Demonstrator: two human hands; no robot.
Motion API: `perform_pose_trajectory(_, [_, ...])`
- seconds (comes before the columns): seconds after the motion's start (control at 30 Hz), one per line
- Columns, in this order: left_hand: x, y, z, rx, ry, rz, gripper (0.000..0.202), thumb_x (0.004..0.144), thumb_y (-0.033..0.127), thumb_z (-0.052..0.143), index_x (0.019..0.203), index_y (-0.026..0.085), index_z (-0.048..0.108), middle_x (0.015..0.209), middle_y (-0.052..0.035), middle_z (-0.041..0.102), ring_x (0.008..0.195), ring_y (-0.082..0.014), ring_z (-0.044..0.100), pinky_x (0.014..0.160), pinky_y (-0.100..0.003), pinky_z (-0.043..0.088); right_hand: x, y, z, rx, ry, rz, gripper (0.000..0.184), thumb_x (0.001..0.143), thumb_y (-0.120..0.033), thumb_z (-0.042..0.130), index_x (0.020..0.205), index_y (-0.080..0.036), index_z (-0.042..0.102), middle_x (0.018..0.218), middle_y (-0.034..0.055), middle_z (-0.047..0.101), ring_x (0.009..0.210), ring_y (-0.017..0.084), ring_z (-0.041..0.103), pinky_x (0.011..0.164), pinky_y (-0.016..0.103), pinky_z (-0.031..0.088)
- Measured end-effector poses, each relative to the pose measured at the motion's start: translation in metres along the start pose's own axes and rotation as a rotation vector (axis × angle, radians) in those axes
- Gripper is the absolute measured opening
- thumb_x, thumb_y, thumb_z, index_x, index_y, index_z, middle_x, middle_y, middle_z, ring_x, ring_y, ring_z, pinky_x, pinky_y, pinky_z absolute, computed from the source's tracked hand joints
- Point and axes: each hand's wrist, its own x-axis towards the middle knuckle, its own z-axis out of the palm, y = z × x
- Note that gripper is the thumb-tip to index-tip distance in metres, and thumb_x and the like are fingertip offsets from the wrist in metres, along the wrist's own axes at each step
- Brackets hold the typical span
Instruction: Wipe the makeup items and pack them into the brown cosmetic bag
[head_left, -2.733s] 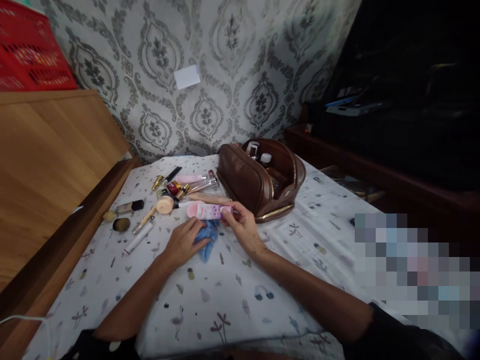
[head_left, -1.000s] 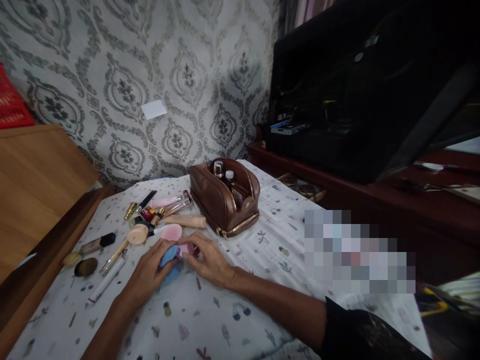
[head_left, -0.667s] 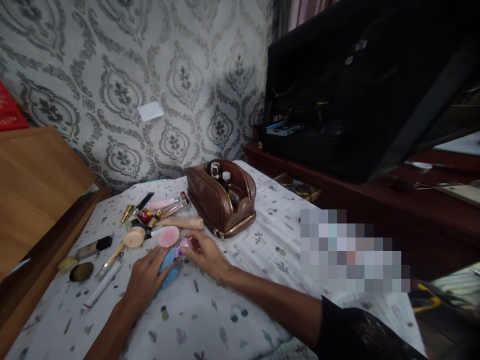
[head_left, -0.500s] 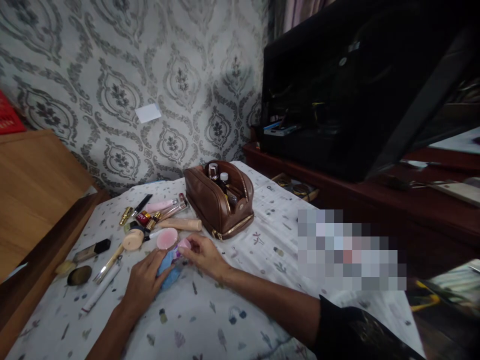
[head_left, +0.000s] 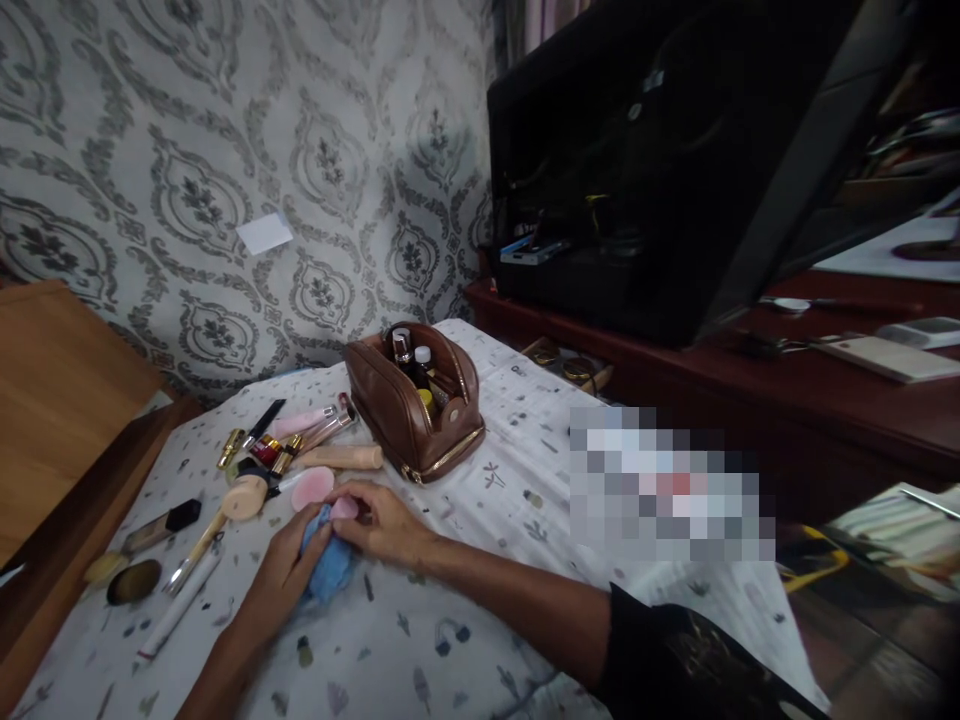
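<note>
Blue cloth (head_left: 328,570) in left grip (head_left: 283,560) has crept over pink tube (head_left: 345,507) right grip (head_left: 386,525) pinches.

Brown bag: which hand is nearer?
Right. The right hand is close in front of the brown bag, the left hand farther left, holding the blue cloth.

A home, with ornate wallpaper (head_left: 326,165) and patterned cloth (head_left: 382,645)

passable: patterned sheet (head_left: 517,450) right of the brown bag (head_left: 386,405). obstructed: ahead of left hand (head_left: 289,560) and right hand (head_left: 382,525), by pink disc (head_left: 313,488), peach tube (head_left: 341,457) and bag.
</note>
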Motion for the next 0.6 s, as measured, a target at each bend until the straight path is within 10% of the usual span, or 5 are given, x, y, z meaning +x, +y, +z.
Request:
perform_pose_trajectory(0.33, [0.017,0.015,0.016,0.126,0.315,0.029,0.035,0.094,0.049,0.044,0.104,0.020,0.062,0.097,-0.0060,0.073,0.087,-0.0234,0.068,0.079,-0.034,0.052,0.012,0.016,-0.004,-0.012,0.157,0.126,0.031,0.077,-0.043,0.075,0.091,-0.018,0.063,0.077,-0.0022,0.057,0.070,0.013,0.052,0.063,0.023,0.043])
perform_pose_trajectory(0.6, [0.008,0.011,0.011,0.027,0.302,-0.034,0.034,0.094,0.049,0.049,0.102,0.019,0.064,0.094,-0.0029,0.070,0.086,-0.0205,0.064,0.078,-0.030,0.049,0.014,0.013,-0.007,0.067,0.092,0.189,0.038,0.068,-0.050,0.079,0.081,-0.018,0.064,0.061,-0.0056,0.051,0.054,0.010,0.045,0.053,0.023,0.036])
